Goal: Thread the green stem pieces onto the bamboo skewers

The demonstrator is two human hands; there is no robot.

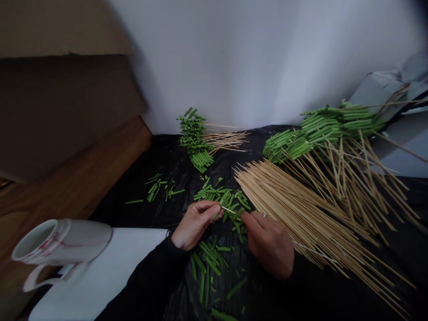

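Note:
My left hand (197,223) is closed in a pinch on a short piece of green stem (216,216), partly hidden by the thumb and fingers. A thin bamboo skewer (228,209) spans from these fingertips toward my right hand (270,243), which is closed around its other end; much of that end is hidden. Loose cut green stems (212,192) lie just beyond my hands, and longer green stem pieces (210,256) lie nearer me. Right of my right hand, a large bundle of bare skewers (301,200) is spread out.
Skewers loaded with green stems form a stack (194,138) by the white wall (234,67) and a bigger pile (321,131) at right. Black plastic sheeting (130,178) lies underneath. A white mug (83,240) lies at left, near a cardboard box (67,102).

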